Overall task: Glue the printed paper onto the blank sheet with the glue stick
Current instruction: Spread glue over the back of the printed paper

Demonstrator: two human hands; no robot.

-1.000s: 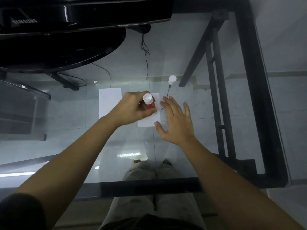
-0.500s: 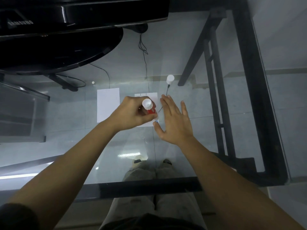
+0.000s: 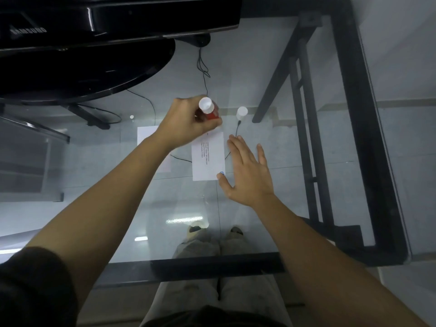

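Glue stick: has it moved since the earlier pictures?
Yes. The glue stick in the left hand went away from the person, past the printed paper's far edge.

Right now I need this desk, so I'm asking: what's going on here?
A person sits at the glass desk. Their left hand grips a red glue stick, held over the far edge of the printed paper. The right hand lies open beside that paper, thumb at its near corner. The blank sheet lies to the left, partly under the left forearm; the two are not joined yet. A white cap stands farther back.
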